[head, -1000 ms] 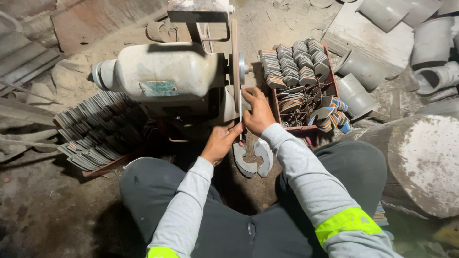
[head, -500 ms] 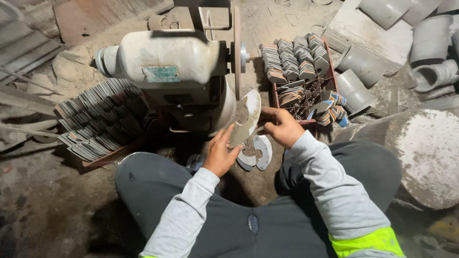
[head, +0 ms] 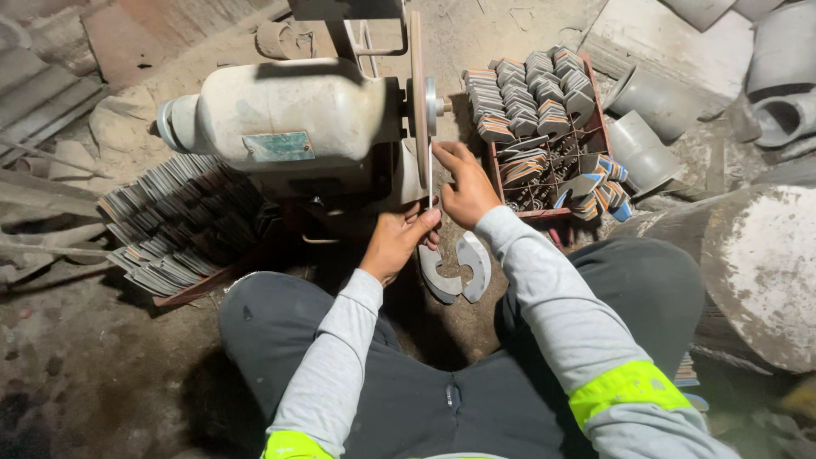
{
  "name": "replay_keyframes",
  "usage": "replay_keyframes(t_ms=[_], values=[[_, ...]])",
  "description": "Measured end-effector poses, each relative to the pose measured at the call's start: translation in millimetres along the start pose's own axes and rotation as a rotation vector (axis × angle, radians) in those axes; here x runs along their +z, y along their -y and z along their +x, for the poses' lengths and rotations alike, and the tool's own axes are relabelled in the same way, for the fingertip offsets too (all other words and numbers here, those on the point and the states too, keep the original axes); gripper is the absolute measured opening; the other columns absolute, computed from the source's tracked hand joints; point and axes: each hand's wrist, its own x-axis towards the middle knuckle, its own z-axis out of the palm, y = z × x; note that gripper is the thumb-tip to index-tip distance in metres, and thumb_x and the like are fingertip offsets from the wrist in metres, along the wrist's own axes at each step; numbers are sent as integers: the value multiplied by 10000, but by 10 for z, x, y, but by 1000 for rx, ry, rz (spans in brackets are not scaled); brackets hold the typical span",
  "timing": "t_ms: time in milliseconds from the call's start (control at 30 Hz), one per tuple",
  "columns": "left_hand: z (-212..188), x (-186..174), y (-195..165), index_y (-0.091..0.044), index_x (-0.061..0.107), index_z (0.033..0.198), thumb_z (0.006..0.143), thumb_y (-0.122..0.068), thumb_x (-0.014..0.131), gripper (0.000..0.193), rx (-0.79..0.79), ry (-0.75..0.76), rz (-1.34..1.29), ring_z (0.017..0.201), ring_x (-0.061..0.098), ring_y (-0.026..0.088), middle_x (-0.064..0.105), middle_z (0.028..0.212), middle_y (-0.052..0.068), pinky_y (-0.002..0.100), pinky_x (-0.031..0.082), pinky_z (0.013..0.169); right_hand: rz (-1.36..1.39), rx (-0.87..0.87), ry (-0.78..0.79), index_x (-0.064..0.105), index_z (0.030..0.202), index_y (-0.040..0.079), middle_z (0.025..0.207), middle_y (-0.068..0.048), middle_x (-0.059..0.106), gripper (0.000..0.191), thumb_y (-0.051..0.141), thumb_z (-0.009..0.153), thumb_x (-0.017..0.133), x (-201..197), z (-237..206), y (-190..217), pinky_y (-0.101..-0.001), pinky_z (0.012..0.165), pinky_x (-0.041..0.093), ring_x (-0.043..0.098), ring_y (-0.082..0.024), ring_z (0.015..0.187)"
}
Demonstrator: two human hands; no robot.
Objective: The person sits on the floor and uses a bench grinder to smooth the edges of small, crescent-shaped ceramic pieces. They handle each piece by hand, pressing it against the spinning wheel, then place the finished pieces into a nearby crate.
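Head view: left hand [head: 396, 242] and right hand [head: 463, 185] are close together, both pinching one thin flat metal piece [head: 430, 178] held edge-on and upright. The right hand grips its upper part, the left hand closes on its lower end. The piece stands just beside the grinding wheel [head: 417, 98] of the bench grinder [head: 289, 119]; whether it touches the wheel face cannot be told.

On the ground below the hands lie two curved grey pieces [head: 456, 270], touching each other. A red crate [head: 595, 110] of stacked blanks sits right of the wheel; a fanned stack of dark plates [head: 183, 221] lies to the left.

Risk, as judged: bare fingertips sit very near the wheel, so a slip or snag of the thin piece could draw them in. A loose pinch could let the piece kick out.
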Motion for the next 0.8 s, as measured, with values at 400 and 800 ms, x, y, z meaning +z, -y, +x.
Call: replay_keyframes(t_ms=[400, 800], values=[[-200, 92, -86, 11, 681, 1195, 960, -263, 705, 362, -71, 31, -121, 714, 649, 95, 680, 878, 28, 243, 553, 654, -19, 63, -46, 569, 1399, -49, 1360, -226, 549, 658, -30, 743, 525, 15, -139, 218, -413, 1146, 394, 511, -402, 1316], [-941, 365, 145, 103, 546, 1415, 834, -102, 844, 685, 262, -199, 754, 759, 614, 114, 649, 1033, 108, 241, 560, 649, 273, 93, 305, 569, 1365, -58, 1393, -189, 610, 593, -10, 775, 552, -711, -893, 396, -346, 1138, 408, 566, -316, 1343]])
